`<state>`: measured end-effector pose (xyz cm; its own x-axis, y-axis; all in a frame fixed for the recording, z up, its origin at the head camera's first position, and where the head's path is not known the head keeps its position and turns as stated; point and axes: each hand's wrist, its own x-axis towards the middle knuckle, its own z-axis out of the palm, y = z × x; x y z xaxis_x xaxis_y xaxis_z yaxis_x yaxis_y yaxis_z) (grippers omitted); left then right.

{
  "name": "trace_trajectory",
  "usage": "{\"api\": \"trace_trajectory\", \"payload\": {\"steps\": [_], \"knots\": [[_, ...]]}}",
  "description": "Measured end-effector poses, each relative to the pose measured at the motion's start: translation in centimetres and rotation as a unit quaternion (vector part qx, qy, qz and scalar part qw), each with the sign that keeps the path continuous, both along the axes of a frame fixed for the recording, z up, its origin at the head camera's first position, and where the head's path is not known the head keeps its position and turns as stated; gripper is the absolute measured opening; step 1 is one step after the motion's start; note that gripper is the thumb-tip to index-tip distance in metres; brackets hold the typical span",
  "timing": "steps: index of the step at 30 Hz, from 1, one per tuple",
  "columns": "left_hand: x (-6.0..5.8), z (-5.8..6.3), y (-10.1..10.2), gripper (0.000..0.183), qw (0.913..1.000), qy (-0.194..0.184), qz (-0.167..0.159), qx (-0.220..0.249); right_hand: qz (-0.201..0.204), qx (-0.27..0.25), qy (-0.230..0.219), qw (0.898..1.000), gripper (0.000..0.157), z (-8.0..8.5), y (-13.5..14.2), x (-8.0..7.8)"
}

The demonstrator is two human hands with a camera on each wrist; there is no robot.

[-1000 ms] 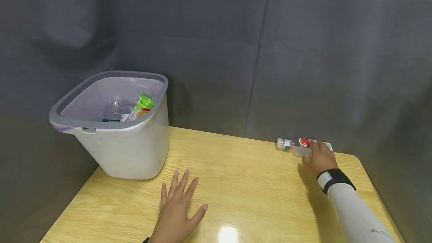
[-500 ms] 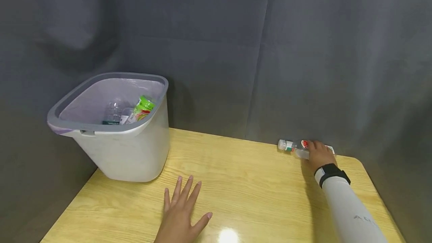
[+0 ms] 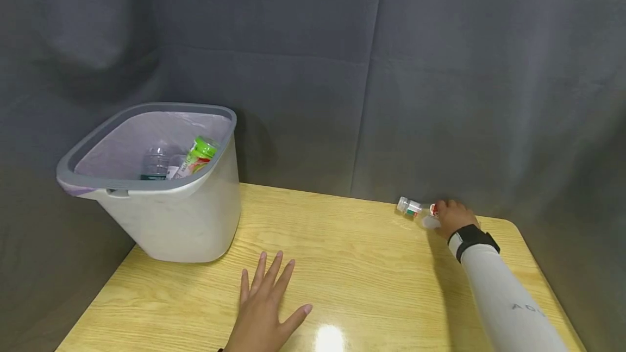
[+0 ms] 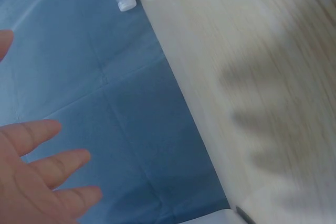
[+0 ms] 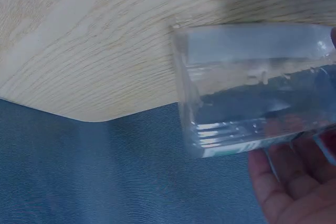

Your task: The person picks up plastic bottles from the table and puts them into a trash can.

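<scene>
A clear plastic bottle (image 3: 414, 211) with a white cap and a red, white and green label lies on its side at the table's back edge, toward the right. My right hand (image 3: 457, 217) grips it around the middle and covers much of its body. In the right wrist view, the fingers (image 5: 291, 179) curl beneath the bottle (image 5: 247, 87), whose base faces the camera. My left hand (image 3: 264, 308) is held over the front of the table with its fingers spread and nothing in it. The left wrist view shows its fingers (image 4: 47, 166) apart.
A light grey bin (image 3: 171, 227) with a darker grey rim stands on the left of the wooden table (image 3: 332, 254). Inside its liner lie a clear bottle (image 3: 155, 163) and a green-topped bottle (image 3: 198, 156). Dark curtain (image 3: 293, 96) hangs behind the table and at both sides.
My right hand has shifted slightly left along the bottle and gripped it; the base end is now hidden behind the hand. The left hand has moved slightly right, still spread.
</scene>
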<state>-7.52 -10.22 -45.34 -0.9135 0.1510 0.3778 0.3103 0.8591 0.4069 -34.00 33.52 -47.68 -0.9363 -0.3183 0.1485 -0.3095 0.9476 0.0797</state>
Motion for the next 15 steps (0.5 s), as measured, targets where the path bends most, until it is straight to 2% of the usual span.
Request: {"api": "trace_trajectory", "payload": {"steps": [5, 8, 11, 13, 15], "knots": [[0.0, 0.2, 0.1, 0.081, 0.9999, -0.012, -0.005, 0.003, 0.012, 0.01, 0.02, 1.0, 0.066, 0.5, -0.4, 1.5], [0.0, 0.5, 0.1, 0.081, 0.9998, -0.018, -0.008, 0.01, 0.017, -0.027, 0.031, 0.999, 0.068, 0.9, -1.0, 2.6], [0.0, 0.8, 0.1, 0.08, 0.9992, -0.021, -0.014, 0.03, 0.017, -0.12, 0.015, 0.992, 0.069, 1.8, -2.5, 4.3], [0.0, 1.0, 0.1, 0.081, 0.9983, -0.025, -0.021, 0.048, 0.017, -0.194, -0.004, 0.981, 0.068, 2.7, -4.2, 6.1], [0.0, 1.3, 0.3, 0.082, 0.9965, -0.033, -0.032, 0.07, 0.028, -0.264, -0.018, 0.964, 0.07, 3.8, -6.1, 8.5]]}}
